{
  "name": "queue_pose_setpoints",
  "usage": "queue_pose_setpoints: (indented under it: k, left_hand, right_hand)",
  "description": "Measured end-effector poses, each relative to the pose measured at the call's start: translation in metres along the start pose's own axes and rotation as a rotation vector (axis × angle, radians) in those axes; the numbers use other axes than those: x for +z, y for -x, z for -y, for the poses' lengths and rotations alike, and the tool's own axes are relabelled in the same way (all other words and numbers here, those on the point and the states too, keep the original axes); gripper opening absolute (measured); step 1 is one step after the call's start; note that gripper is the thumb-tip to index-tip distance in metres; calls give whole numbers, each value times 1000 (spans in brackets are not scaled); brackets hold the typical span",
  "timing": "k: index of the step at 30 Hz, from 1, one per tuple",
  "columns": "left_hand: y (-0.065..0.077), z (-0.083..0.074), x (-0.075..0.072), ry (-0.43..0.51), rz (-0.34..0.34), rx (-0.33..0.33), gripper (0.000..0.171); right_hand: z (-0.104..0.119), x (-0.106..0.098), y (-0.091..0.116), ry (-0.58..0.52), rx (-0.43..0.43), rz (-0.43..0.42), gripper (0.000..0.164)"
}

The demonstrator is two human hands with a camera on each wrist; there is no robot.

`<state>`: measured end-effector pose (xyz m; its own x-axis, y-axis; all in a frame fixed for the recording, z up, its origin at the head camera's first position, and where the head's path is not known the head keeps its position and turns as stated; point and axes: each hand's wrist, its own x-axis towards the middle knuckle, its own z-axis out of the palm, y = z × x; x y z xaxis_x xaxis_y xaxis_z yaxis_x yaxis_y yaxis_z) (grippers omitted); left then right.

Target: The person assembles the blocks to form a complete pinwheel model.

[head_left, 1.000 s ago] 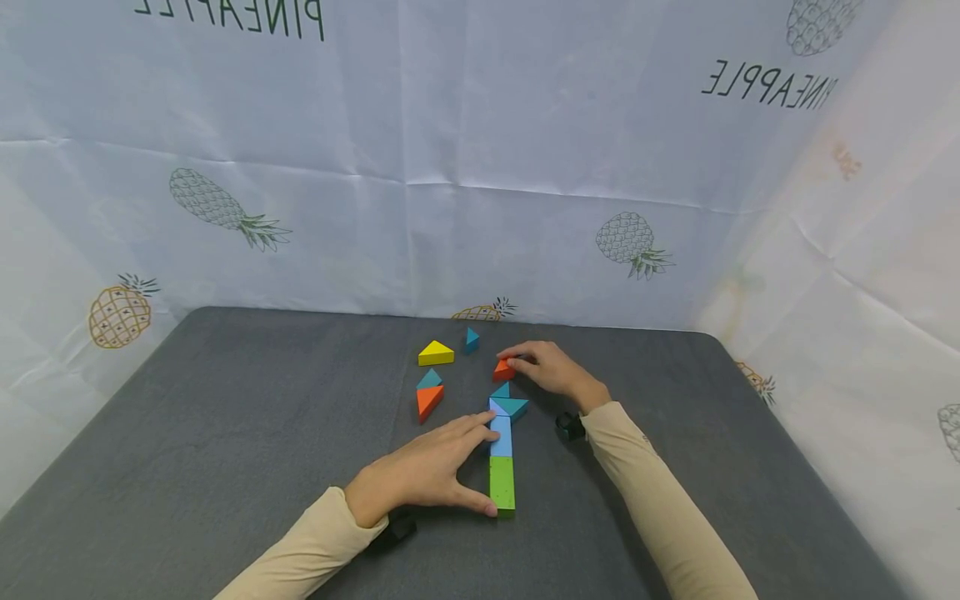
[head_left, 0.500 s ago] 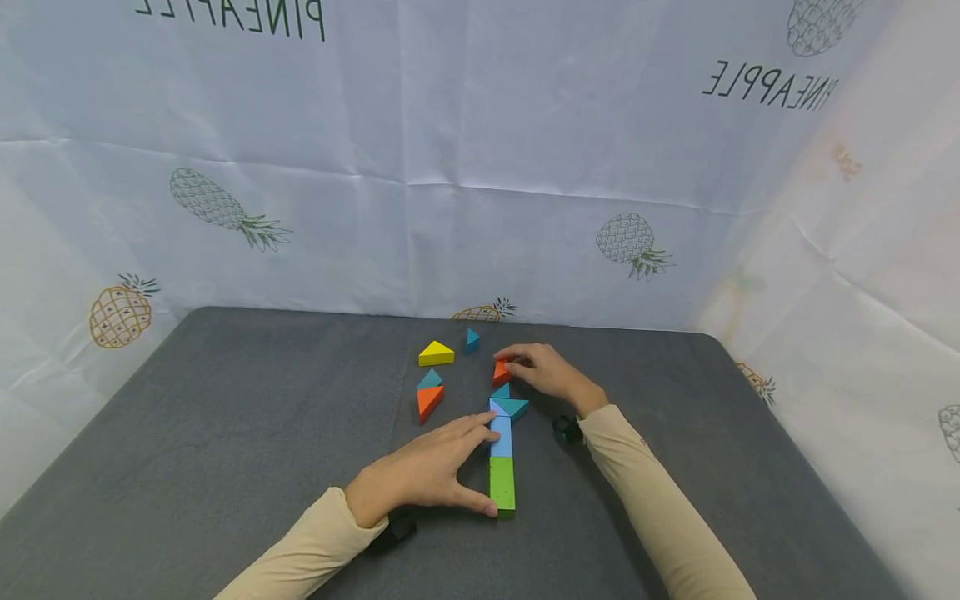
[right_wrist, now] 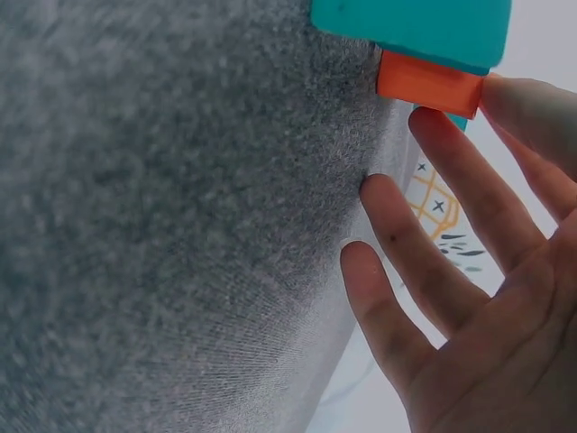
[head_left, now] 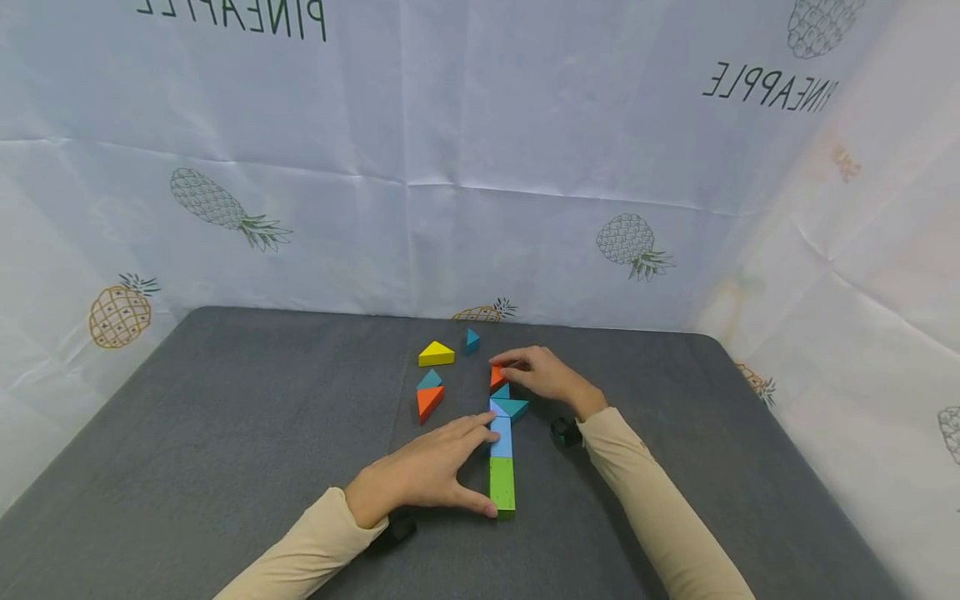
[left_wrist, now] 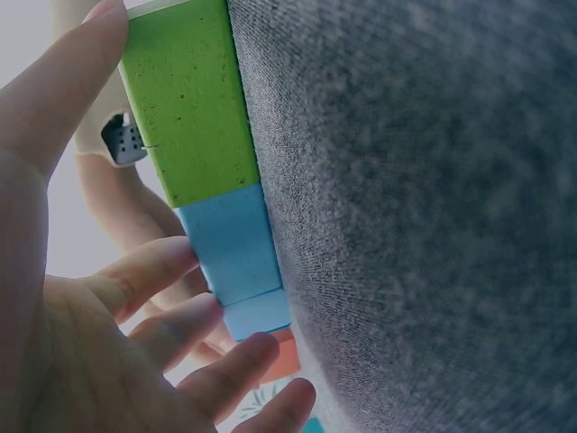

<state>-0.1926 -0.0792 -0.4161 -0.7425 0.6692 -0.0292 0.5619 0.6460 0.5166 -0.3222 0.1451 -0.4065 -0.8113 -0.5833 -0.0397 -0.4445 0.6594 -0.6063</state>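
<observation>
Press the orange triangular block too hard toward six o'clock and you could knock the teal triangular block askew — it's just beyond, at twelve. Your right hand pinches the orange one, thumb against fingers; your left hand — spread wide — touches the green rectangular block and blue rectangular block from nine

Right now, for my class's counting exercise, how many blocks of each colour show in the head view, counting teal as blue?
Blue blocks: 6
Orange blocks: 2
Green block: 1
Yellow block: 1
Total: 10
</observation>
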Motion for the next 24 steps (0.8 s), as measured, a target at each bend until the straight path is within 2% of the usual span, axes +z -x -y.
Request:
queue_pose_setpoints:
  k: [24]
  left_hand:
    - [0, -1, 0, 9, 4, -1, 87]
  right_hand:
    - [3, 3, 3, 0, -58, 10, 30]
